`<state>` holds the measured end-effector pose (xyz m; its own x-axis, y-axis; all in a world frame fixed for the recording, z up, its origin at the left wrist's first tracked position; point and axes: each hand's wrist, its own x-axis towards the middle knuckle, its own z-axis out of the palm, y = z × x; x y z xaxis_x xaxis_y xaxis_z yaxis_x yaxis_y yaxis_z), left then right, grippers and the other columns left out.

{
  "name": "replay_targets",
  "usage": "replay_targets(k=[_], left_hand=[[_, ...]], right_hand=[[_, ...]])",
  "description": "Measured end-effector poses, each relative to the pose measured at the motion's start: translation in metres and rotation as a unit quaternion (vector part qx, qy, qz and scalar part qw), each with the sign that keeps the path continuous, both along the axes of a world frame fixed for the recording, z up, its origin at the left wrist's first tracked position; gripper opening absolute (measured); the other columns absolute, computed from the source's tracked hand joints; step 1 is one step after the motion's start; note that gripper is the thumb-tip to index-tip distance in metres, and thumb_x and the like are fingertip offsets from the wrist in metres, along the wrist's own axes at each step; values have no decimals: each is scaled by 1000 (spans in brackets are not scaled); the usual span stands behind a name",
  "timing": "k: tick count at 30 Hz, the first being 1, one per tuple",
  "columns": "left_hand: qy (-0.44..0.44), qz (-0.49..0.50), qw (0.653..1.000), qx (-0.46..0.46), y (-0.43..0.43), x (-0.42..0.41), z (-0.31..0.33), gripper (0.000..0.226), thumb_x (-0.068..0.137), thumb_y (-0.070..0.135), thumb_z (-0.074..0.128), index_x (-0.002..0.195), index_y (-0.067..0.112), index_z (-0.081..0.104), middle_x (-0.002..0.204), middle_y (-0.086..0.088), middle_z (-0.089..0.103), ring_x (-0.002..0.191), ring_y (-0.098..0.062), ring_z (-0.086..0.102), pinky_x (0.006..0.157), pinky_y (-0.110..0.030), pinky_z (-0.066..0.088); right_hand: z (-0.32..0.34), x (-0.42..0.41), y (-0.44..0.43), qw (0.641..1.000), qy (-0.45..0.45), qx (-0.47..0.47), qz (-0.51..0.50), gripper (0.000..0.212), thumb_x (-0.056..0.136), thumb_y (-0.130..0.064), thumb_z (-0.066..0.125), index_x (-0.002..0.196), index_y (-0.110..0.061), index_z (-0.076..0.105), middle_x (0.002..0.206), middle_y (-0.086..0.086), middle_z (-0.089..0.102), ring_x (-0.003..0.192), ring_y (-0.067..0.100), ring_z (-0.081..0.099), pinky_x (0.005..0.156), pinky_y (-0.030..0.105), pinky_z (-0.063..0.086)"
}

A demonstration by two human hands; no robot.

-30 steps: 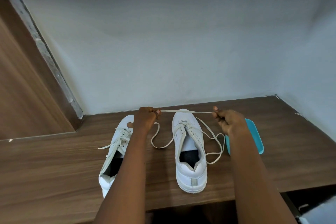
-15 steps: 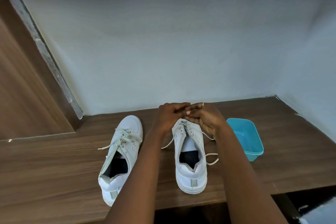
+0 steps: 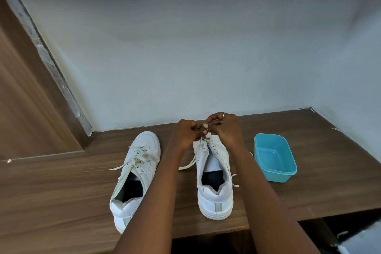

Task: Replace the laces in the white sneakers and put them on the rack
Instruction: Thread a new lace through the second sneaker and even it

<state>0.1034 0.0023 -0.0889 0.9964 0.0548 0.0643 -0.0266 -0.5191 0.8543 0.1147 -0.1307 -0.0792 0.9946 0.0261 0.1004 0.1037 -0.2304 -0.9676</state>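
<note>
Two white sneakers stand on the wooden shelf [image 3: 61, 192], toes toward the wall. The left sneaker [image 3: 136, 173] is laced, with loose ends lying to its left. The right sneaker [image 3: 214, 181] has its cream lace [image 3: 188, 164] threaded only near the toe. My left hand [image 3: 186, 132] and my right hand [image 3: 225, 128] meet above that toe, fingers curled, both pinching the lace between them. The toe is hidden behind my hands. One lace end trails left of the shoe, another shows at its right side.
A blue plastic tub [image 3: 275, 160] stands on the shelf to the right of the right sneaker. A pale wall closes the back and right. A wooden panel rises at the left. The shelf's front edge runs just below the heels.
A second ago my hands were apart, stretching the lace taut across the toe. They have come together over the toe and stay there pinching the lace.
</note>
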Motion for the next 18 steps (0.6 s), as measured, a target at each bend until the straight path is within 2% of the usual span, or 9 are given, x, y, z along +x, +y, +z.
replay_targets(k=[2,5,7,9,12,13,15,18], left_hand=[[10,-4,999,-45,0,-1,-1,10,81,10,72,80,2,66,57,5,54,43,5,48,46,-4,32],[34,4,997,-76,2,-4,-3,9,84,8,69,88,0,69,58,7,56,42,7,49,43,-5,35],[54,12,995,-78,4,-4,-5,10,87,7,66,91,0,71,65,2,59,52,0,51,43,-7,37],[69,15,997,-43,4,-2,-6,12,88,8,64,95,2,72,74,0,63,54,0,49,45,-7,36],[74,2,997,5,1,-1,-7,15,86,8,66,98,1,72,84,-1,65,63,0,54,51,-2,38],[72,1,997,11,0,-2,-6,14,84,8,68,96,2,72,82,-1,66,67,-4,56,56,-3,40],[69,4,997,22,-4,-2,-6,3,80,5,71,83,6,72,72,1,65,67,-8,58,67,-15,47],[73,9,996,53,-9,-2,-7,23,74,0,71,61,16,62,67,3,62,71,-16,63,80,-30,52]], right_hand=[[-2,2,-2,1000,9,20,-7,14,78,2,70,74,-9,63,65,3,63,59,12,60,64,24,52],[-12,11,-7,997,56,-4,-47,14,82,-3,66,71,-10,61,67,7,63,68,21,59,73,36,53],[-21,13,-12,989,68,-120,-59,10,80,-6,65,71,-8,61,71,10,64,71,24,59,74,39,53],[-22,10,-14,967,75,-244,-13,5,77,-10,70,79,-6,66,80,10,66,77,23,61,74,34,51],[-16,4,-12,950,110,-284,67,22,74,-13,74,94,-6,67,86,4,61,80,19,57,74,31,50],[-14,3,-10,946,117,-292,82,25,74,-12,73,96,-5,65,88,5,59,81,19,57,77,34,51],[-13,1,-8,942,127,-294,98,27,74,-11,71,98,-2,63,88,8,59,80,20,58,79,37,54],[-15,1,-11,958,133,-244,67,17,77,-7,66,93,-4,59,85,10,60,75,20,58,69,33,53]])
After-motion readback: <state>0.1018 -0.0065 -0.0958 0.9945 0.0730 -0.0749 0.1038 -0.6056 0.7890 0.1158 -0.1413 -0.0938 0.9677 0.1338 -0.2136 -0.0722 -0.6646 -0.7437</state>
